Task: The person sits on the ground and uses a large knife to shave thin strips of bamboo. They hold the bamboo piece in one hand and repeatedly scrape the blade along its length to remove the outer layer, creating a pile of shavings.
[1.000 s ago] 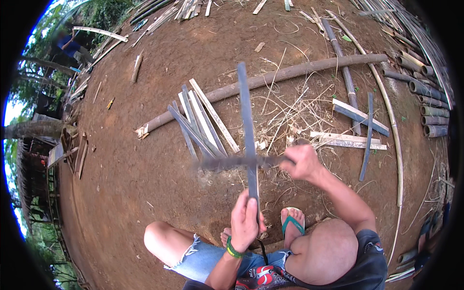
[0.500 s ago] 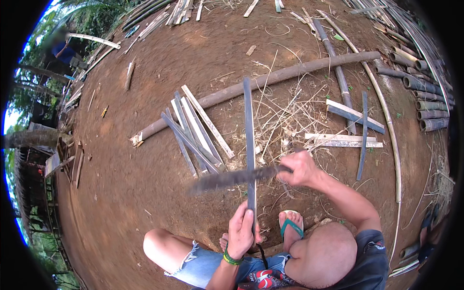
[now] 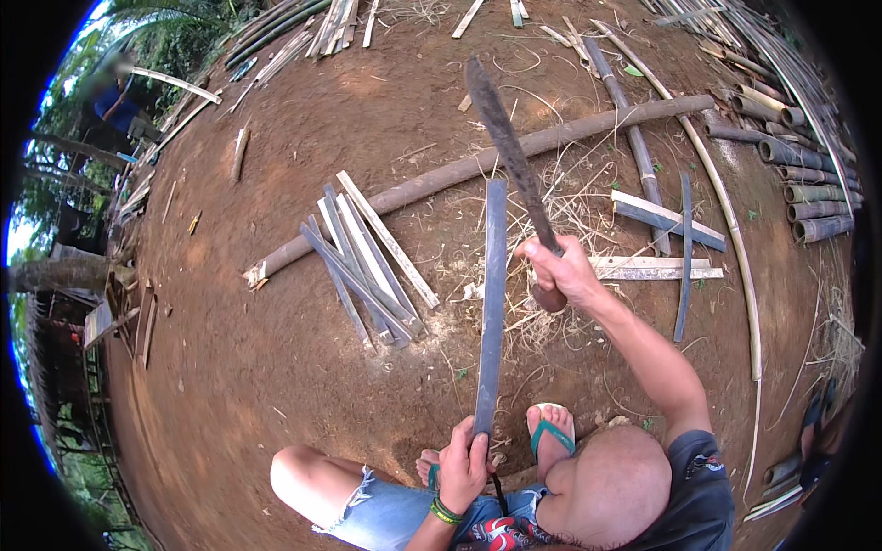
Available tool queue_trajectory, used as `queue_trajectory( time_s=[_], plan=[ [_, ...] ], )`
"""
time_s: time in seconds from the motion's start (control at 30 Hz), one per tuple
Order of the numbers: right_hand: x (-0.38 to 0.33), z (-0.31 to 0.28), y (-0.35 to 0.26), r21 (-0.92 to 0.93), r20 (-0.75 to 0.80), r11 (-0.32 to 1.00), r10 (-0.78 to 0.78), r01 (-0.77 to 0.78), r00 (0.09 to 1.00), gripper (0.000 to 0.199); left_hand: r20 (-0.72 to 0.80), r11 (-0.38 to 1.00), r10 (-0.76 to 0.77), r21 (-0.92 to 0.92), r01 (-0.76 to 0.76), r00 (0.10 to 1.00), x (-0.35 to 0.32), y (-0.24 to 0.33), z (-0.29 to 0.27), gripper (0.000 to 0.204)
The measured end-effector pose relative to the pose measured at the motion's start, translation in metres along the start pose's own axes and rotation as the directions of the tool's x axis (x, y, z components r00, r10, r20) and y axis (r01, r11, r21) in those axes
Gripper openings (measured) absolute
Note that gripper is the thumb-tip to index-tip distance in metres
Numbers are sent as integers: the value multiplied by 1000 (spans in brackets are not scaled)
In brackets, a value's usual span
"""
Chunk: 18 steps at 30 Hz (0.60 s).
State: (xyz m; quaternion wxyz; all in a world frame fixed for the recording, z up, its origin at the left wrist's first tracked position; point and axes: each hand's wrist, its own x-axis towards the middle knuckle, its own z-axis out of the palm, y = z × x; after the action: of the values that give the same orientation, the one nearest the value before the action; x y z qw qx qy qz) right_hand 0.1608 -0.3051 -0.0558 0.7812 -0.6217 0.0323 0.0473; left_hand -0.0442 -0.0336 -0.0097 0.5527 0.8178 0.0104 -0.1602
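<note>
While the left hand [image 3: 464, 468] grips the near end of a long dark bamboo strip [image 3: 492, 303], the strip stands steeply off the dirt ground [image 3: 230, 367], far end pointing away from the person. Right hand [image 3: 560, 271] closed around the handle of a machete [image 3: 510, 151]; blade raised, tilted up and to the left, tip above the strip's far end. Blade not touching the strip. Person seated, knees bent, one foot in a green-strapped sandal [image 3: 549, 432] just right of the strip's base. Pile of split slats [image 3: 367, 262] lies left of the strip. Long pole [image 3: 478, 165] runs across the ground behind. Two flat slats [image 3: 657, 266] lie right of the right hand.
</note>
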Motion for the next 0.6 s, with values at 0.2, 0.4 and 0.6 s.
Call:
queue_trajectory(
  time_s=[0.2,0.4,0.6],
  plan=[
    [-9,37,-8,214,-6,976,44,-42,999,23,-23,993,113,21,-113,993,14,-5,9,14],
    [-7,45,-17,118,-37,991,-53,57,998,29,-9,999,-46,-16,45,999,37,-3,14,26],
    [-46,22,18,-572,132,788,-185,228,974,58,-148,996,59,69,-49,987,70,27,15,29]
  ],
)
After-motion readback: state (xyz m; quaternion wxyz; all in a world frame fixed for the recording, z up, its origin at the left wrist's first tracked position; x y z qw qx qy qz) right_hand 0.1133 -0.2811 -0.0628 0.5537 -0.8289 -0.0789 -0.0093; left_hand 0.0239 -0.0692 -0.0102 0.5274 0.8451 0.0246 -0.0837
